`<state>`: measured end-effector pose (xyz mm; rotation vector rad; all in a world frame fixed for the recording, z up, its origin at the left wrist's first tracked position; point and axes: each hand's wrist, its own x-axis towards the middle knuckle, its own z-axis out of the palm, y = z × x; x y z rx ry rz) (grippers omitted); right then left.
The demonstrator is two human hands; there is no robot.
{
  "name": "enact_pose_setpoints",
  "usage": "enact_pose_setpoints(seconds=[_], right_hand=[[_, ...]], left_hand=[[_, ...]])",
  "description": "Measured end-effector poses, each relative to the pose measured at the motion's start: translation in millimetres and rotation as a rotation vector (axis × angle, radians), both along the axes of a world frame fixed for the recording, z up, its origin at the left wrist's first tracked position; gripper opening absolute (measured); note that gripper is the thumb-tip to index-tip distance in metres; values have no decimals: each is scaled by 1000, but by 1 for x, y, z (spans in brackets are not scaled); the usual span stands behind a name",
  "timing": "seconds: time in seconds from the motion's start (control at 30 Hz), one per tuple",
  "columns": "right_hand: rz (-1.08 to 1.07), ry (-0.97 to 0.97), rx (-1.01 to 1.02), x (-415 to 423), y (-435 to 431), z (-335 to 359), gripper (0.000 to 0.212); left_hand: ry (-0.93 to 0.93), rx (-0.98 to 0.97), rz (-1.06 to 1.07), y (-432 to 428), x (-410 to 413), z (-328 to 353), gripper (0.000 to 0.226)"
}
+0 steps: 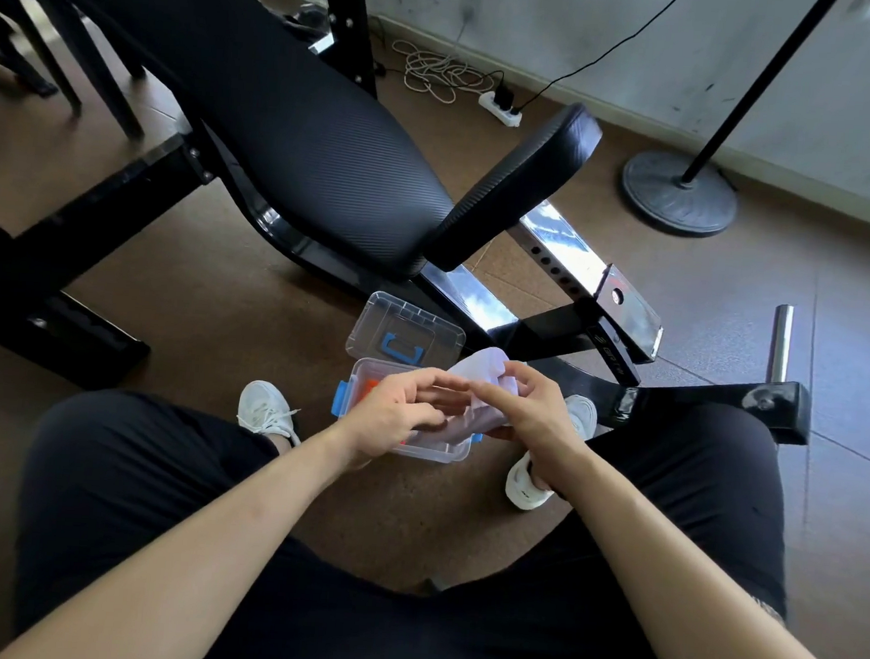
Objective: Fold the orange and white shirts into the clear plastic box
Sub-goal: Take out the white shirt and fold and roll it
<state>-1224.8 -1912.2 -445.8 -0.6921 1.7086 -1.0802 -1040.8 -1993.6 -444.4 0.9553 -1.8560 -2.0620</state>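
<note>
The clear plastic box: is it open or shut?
Open. The box is uncovered; its lid lies just behind it, and the orange shirt shows inside.

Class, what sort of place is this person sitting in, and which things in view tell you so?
Probably a home gym or workout room: a black padded weight bench fills the view, and a power strip with loose cables lies on the brown floor by a scuffed wall.
</note>
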Motion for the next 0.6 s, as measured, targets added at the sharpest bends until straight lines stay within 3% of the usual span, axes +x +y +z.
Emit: enact_pose_setpoints(seconds=[0.13, 0.3, 0.5, 0.6], right_hand=[[57, 37, -51, -3, 2, 3, 24], [225, 50, -104, -16, 4, 7, 28], [339, -7, -201, -19, 8, 20, 29], [274, -15, -249, -19, 11, 19, 30]], left_hand=[[34, 12, -49, -2, 1, 2, 40], [-34, -405, 177, -17, 10, -5, 30], [-110, -406, -55, -18, 10, -9, 74], [-128, -356, -93, -13, 7, -11, 81]])
